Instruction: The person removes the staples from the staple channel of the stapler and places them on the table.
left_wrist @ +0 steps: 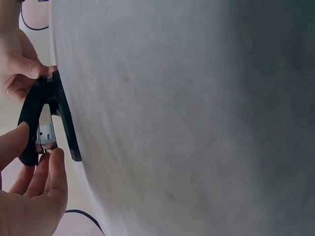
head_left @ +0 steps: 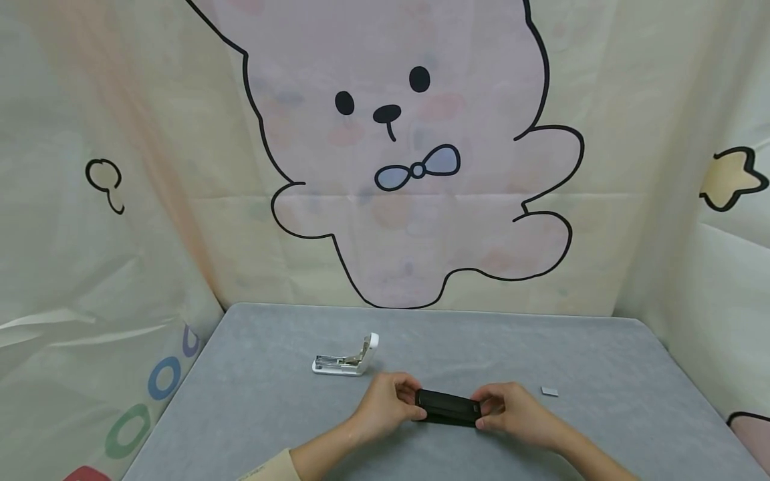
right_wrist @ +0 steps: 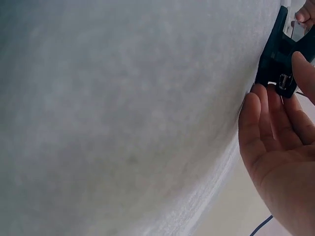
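Both hands hold a black stapler point(head_left: 448, 408) lengthwise between them, low over the grey table. At its left end my left hand point(head_left: 388, 405) pinches it with thumb and fingers; in the left wrist view the fingertips lie at the metal staple channel point(left_wrist: 47, 133). My right hand point(head_left: 517, 414) grips the other end, thumb on the upper arm and fingers beneath, as the right wrist view shows. A gap stands between the upper arm and the black base point(left_wrist: 69, 128). Behind the left hand, a white stapler point(head_left: 343, 364) rests on the table with its top swung up.
To the right of my right hand lies a small grey block point(head_left: 550, 391), like a stick of staples. The grey table point(head_left: 271, 334) ends at a back cloth point(head_left: 397, 254) with a bear drawing. Cloth sides stand left and right.
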A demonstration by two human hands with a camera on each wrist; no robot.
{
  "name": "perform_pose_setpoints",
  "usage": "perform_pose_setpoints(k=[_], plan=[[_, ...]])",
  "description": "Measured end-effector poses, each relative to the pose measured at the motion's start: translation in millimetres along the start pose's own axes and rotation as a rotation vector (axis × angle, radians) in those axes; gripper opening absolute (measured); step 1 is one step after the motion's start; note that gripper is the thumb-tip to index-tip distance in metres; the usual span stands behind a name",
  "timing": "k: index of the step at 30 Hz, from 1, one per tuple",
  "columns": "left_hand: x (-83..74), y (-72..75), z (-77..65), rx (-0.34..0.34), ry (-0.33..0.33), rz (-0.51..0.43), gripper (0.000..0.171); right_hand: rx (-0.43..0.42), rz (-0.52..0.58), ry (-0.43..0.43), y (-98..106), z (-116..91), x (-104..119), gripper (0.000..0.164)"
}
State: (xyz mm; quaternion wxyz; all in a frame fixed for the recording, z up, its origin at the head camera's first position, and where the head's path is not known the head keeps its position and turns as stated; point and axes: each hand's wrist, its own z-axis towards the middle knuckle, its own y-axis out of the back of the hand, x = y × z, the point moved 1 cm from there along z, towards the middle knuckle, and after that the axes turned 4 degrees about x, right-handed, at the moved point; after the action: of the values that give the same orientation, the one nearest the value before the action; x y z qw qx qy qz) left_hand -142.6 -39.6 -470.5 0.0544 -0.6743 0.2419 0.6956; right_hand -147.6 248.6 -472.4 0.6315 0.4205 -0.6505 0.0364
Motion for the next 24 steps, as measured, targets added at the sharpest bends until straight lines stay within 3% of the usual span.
perform_pose_setpoints(k=[4,12,24], plan=[[2.7,2.6,-1.0,0.027,-0.012,-0.011,0.037,-0.015,-0.018,0.003,1,0,3,0.037],[7.2,12.2,-2.8,0.033,-0.008,0.134,0.039,-0.074,-0.07,0.04,0,5,25,0.046],[16.7,14.7,-1.7,0.069,0.019,0.168,0.033,-0.097,-0.104,0.127,-17,24,41,0.049]])
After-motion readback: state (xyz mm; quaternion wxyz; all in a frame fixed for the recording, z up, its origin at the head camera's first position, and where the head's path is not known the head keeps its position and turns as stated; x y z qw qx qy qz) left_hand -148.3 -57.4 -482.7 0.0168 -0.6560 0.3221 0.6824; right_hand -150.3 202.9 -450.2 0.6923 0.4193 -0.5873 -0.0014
